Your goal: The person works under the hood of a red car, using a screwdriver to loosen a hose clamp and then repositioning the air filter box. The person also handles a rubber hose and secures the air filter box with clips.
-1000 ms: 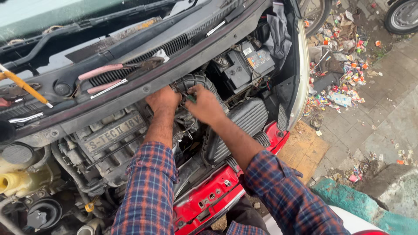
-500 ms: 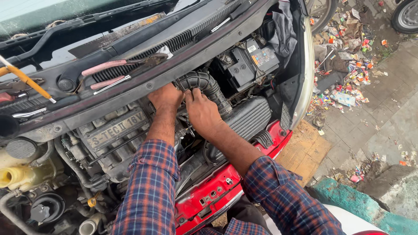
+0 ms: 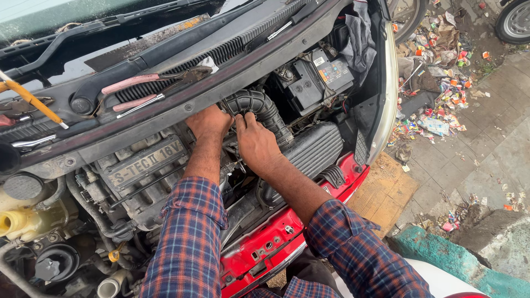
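Beside the battery (image 3: pixel 322 77) — both hands, left hand (image 3: pixel 210 122) and right hand (image 3: pixel 255 142), grip the ribbed hose (image 3: pixel 259 105).

Open engine bay of a red car (image 3: pixel 287 243) fills the frame's left. On its black cowl ledge (image 3: pixel 165 118), upper left, lie pink-handled pliers (image 3: pixel 144 83) and a yellow-handled tool (image 3: pixel 33 100).

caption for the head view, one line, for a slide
Both hands, left hand and right hand, grip the ribbed black intake hose beside the battery.

Plaid sleeves, blue-red-white check, rolled to forearm; left hand (image 3: pixel 208 122), right hand (image 3: pixel 255 144) bare.
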